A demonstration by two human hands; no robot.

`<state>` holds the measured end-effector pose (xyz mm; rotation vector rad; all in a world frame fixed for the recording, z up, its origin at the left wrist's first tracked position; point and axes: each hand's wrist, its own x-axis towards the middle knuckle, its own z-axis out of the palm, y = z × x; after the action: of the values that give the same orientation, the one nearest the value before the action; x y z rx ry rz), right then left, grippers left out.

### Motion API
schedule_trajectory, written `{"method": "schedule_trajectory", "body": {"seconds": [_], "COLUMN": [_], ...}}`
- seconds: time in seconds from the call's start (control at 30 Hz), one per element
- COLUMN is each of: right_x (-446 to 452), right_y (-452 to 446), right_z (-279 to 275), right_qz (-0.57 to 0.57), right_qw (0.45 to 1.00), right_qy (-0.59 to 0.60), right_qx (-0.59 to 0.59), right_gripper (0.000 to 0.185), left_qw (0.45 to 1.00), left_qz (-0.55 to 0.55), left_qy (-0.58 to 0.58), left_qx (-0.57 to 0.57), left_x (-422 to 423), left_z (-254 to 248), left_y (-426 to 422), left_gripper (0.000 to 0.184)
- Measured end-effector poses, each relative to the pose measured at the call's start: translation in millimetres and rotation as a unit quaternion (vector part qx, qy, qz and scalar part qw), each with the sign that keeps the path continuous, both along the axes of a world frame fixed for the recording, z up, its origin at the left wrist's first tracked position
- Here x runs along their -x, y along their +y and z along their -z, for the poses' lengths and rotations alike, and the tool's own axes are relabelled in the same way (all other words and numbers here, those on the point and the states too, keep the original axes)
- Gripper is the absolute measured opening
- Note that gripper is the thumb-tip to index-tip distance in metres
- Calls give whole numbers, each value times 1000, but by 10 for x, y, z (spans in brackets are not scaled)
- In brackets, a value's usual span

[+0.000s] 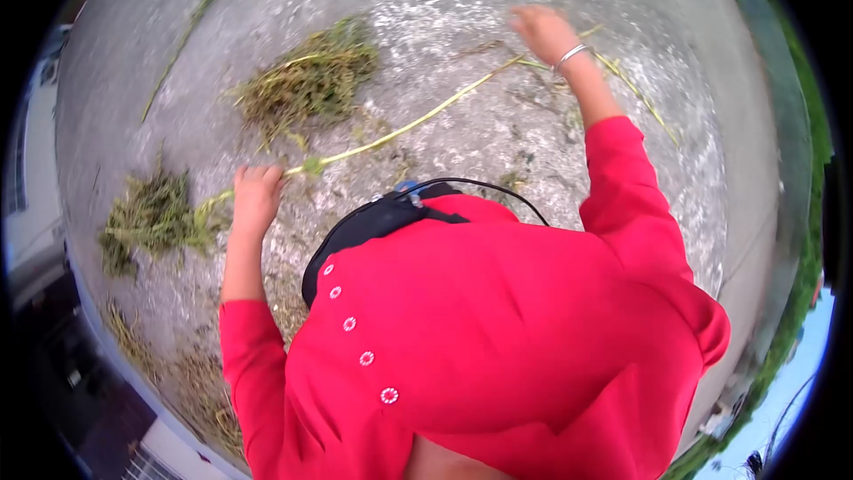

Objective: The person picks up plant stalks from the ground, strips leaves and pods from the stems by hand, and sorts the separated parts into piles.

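A long pale-green stalk [418, 123] runs across the view, with a bushy seeded head [151, 218] at its left end. My left hand [258, 196] is closed round the stalk near that head. At the upper right, my right hand [544, 34], with a silver bangle at the wrist, is raised near the stalk's far end. Its fingers are smeared by motion, so whether they grip anything is unclear. Beside the right forearm lies a thin green stem [638, 93].
A pile of cut plant heads [311, 80] lies on the rough grey ground [426, 27]. Another long stalk [191, 27] is at the upper left. Dry plant scraps [200, 382] are scattered at lower left. A dark bag or cloth with a black cord [484, 182] is by my front.
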<state>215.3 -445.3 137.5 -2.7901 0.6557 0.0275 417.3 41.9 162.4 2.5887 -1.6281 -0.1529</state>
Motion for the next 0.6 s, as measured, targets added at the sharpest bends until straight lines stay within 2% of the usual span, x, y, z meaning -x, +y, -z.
{"method": "schedule_trajectory", "body": {"seconds": [0.07, 0.13, 0.2, 0.3, 0.4, 0.43, 0.47, 0.57, 0.6], "right_x": [-320, -505, -575, -633, -795, -902, -1034, -1425, -1520], "right_y": [770, 1430, 1699, 1760, 1832, 1899, 1935, 2074, 2142], "right_z": [-73, -61, -102, -80, -7, -95, -96, 7, 40], "right_qz": [-210, -360, -376, -369, -296, -220, -191, -102, -72], "right_qw": [964, 903, 924, 928, 950, 967, 961, 911, 890], "right_qy": [-142, -229, -67, -7, -77, -68, -101, -211, -208], "right_qx": [-75, 50, 6, -44, -59, -112, -170, -339, -398], "right_gripper": [36, 33, 27, 23, 22, 24, 26, 33, 33], "left_qw": [1000, 1000, 999, 995, 988, 985, 980, 965, 960], "left_qz": [2, 6, -35, -83, -143, -164, -191, -257, -271], "left_qy": [-10, -15, -18, -33, -14, 1, 3, 0, -8], "left_qx": [10, 7, 23, 33, 46, 53, 49, 55, 67], "left_x": [-25, -41, -31, -32, 60, 117, 190, 405, 431], "left_z": [-26, -97, -208, -316, -304, -272, -247, -210, -206], "left_y": [-86, -149, -138, 28, 186, 197, 154, 40, 49], "left_gripper": [11, 12, 11, 11, 14, 16, 18, 21, 22]}}
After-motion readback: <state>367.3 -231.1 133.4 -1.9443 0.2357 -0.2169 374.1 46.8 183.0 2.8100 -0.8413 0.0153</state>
